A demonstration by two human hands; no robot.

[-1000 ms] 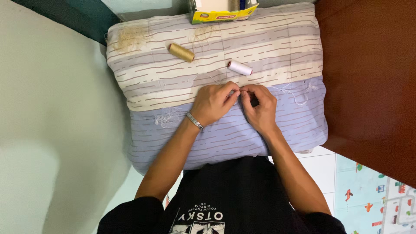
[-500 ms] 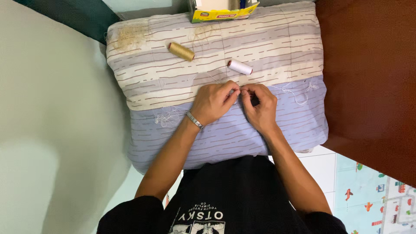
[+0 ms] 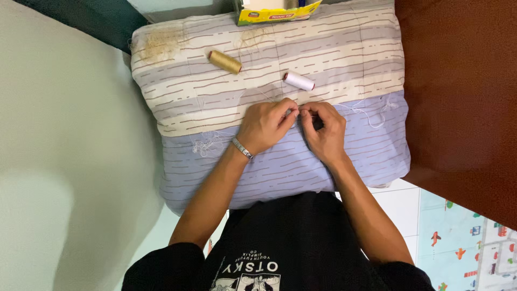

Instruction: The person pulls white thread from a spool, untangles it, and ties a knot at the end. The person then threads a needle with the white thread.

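Both forearms reach forward and converge. Left hand (image 3: 264, 126) and right hand (image 3: 325, 131) sit knuckles-up, side by side, fingertips pinched together and meeting in the middle. Left wrist carries a metal bracelet (image 3: 242, 149). Fingers curled on both; palms hidden.

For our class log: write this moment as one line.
left hand: pinching thread | right hand: pinching thread | under hands: striped pillow | nearby: white spool, tan spool

Head camera — looking straight down, close above.
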